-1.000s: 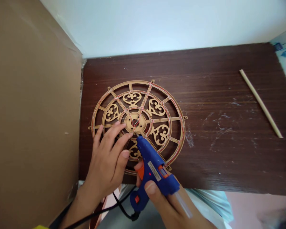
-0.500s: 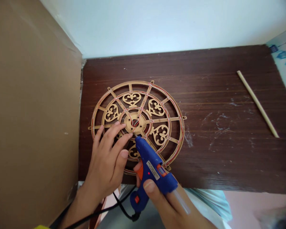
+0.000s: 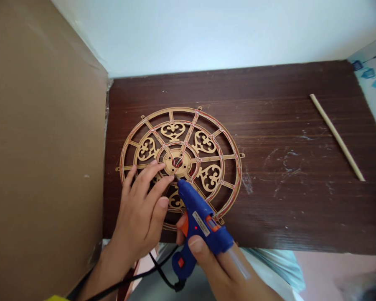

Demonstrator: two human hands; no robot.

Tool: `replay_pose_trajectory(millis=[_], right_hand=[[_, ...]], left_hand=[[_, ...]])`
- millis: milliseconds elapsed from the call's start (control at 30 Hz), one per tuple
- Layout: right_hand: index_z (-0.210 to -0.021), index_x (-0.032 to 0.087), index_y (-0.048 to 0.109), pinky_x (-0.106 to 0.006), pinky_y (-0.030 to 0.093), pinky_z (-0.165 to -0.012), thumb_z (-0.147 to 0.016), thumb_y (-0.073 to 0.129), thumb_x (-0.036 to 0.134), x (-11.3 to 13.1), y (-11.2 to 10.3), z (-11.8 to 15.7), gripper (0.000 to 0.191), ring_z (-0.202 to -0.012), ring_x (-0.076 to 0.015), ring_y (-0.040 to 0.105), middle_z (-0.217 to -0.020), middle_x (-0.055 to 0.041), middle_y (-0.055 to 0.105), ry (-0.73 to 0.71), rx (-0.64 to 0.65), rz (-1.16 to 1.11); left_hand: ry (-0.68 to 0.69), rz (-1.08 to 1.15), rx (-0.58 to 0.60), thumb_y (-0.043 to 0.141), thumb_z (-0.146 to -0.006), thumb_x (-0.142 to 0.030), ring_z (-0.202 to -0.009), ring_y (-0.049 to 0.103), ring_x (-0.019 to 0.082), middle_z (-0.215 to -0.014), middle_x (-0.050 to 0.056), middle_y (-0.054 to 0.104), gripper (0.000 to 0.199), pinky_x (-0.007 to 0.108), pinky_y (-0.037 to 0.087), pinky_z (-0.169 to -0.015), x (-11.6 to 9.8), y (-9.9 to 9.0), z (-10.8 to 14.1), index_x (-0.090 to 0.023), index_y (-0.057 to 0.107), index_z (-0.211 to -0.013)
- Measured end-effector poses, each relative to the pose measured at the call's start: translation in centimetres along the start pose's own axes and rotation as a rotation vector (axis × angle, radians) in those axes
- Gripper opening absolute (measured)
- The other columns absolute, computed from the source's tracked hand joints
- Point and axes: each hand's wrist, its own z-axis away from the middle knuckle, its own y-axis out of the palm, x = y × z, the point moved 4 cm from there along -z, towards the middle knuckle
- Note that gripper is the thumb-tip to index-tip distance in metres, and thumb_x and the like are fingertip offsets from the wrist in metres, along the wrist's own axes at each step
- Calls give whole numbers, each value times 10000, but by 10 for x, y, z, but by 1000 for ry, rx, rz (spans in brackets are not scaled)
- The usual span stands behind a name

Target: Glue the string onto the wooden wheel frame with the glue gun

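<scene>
A round gold openwork frame (image 3: 228, 156) with scroll ornaments and red and white wires along its rings lies flat on the dark wooden table. My left hand (image 3: 142, 205) rests on its lower left part, fingers stretched toward the hub, the index fingertip close to the nozzle. My right hand (image 3: 213, 267) is wrapped round a blue hot glue gun (image 3: 196, 202), with fingers at the orange trigger. The nozzle points at the lower edge of the hub, where red wires cross the centre hole. A clear glue stick (image 3: 240, 263) sticks out of the gun's back.
On the right of the table (image 3: 269, 117) lies a pale thin rod (image 3: 336, 138). A brown cardboard panel (image 3: 47, 146) stands along the left, and a white wall (image 3: 222, 33) rises behind. The gun's black cord (image 3: 128, 279) runs to the lower left under my left forearm.
Almost nothing differs. Both hands, the glue gun and the round frame keep their places; the view has shifted very slightly.
</scene>
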Motion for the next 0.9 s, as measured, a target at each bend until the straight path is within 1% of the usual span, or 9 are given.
replay_pose_trajectory(millis=[100,167,233,333,433,600,733,800,900], right_hand=[[-1240,268,759,-333,690,-907,-1069,514,686,8,-3,1,514,-1021,-257,802,-1153,-93,818,-41,3,0],[-1239,266,754,-326,690,-896,-1075,510,677,8,-3,0,505,-1000,-252,802,-1129,-92,818,-55,8,6],[-1240,269,752,-328,692,-883,-1076,517,668,3,-1,0,491,-993,-255,803,-1124,-91,816,-59,-1,20],[-1242,275,749,-335,699,-841,-1075,525,657,-11,3,-1,473,-960,-257,806,-1113,-94,815,-62,-43,44],[-1258,271,745,-344,700,-847,-1063,548,661,-24,7,0,478,-974,-264,805,-1130,-104,811,-67,-60,59],[-1265,276,748,-332,696,-849,-1062,538,675,-29,9,1,494,-986,-253,799,-1167,-101,808,-73,-60,57],[-1271,266,761,-344,695,-899,-1046,530,721,-22,5,3,558,-1049,-268,798,-1192,-108,813,-17,-70,50],[-1282,259,767,-358,685,-957,-1042,524,734,-18,1,5,585,-1117,-278,791,-1235,-113,810,34,-55,44],[-1346,273,757,-376,657,-1047,-1036,571,706,-16,-4,10,564,-1234,-296,767,-1305,-104,803,87,-36,77]], left_hand=[[2,-1,-4,342,-1125,-182,-1592,376,186,-1592,121,539,405,435,72,-1390,0,0,0,-182,575,-1456],[-1,0,-3,341,-1124,-179,-1592,373,188,-1592,123,537,405,440,71,-1391,0,0,0,-179,578,-1453],[-1,2,-5,343,-1123,-179,-1590,375,190,-1591,125,538,404,438,81,-1390,0,0,0,-176,581,-1449],[5,0,-11,348,-1123,-181,-1585,378,190,-1589,125,543,398,430,97,-1386,0,0,0,-176,583,-1443],[7,-5,-12,347,-1121,-176,-1583,381,187,-1586,124,548,397,428,92,-1386,0,0,0,-183,582,-1441],[3,-4,-6,349,-1119,-178,-1577,390,191,-1584,124,550,392,430,101,-1381,0,0,-1,-189,579,-1436],[6,-2,-4,355,-1118,-179,-1583,382,192,-1592,122,541,394,428,97,-1381,0,0,0,-190,574,-1445],[6,-3,-3,353,-1117,-176,-1582,382,192,-1592,122,539,398,427,91,-1383,0,0,0,-187,570,-1451],[6,-11,-4,350,-1117,-174,-1577,385,186,-1587,122,541,397,420,84,-1383,0,0,0,-186,567,-1449]])
